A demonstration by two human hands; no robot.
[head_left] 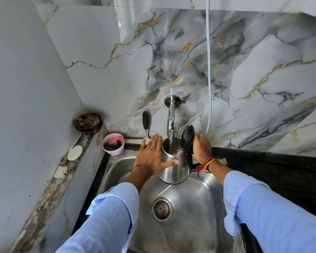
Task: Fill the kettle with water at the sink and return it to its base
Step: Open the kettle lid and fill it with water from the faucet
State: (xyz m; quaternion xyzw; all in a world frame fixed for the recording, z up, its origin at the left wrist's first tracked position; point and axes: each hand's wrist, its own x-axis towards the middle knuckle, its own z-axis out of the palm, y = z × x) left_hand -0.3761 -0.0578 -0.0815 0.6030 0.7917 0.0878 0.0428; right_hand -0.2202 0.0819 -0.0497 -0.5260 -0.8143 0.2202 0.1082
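Observation:
A steel kettle [175, 168] hangs over the steel sink [199, 225] with its black lid [187, 139] flipped open. Water runs from the chrome tap [171, 117] straight into its mouth. My right hand [202, 147] grips the kettle's black handle on the right side. My left hand [151, 157] lies flat against the kettle's left wall, fingers spread and thumb across the front. The kettle's base is not in view.
A drain strainer [161, 209] sits in the sink's middle, a thin white stick [163, 190] above it. A white tub [113, 144], a dark scrubber dish [88, 123] and a black-handled utensil [145, 123] stand at the back left. A black counter [272, 167] lies to the right.

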